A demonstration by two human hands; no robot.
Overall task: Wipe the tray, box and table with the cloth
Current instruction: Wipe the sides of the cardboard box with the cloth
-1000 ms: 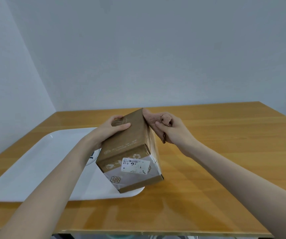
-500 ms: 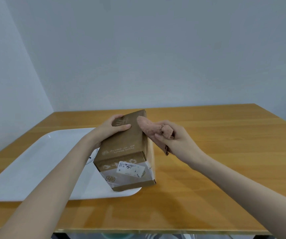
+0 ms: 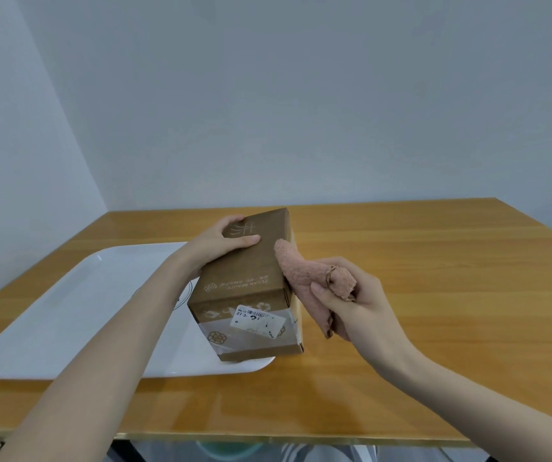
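Brown box [image 3: 246, 278] tilted, lower near corner over the right end of the white tray [image 3: 68, 315], which lies on the wooden counter [image 3: 434, 295]. Left hand [image 3: 216, 246] grips the box's far top end, thumb across the top face. Right hand [image 3: 357, 303] fingers curled around a bunched pink cloth [image 3: 304, 278], its free end touching the box's right edge.

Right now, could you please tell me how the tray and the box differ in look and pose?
The tray is white and shallow; the box is brown cardboard and tall. The tray lies flat on the table; the box is tilted. No hand grips the tray; the left hand holds the box.
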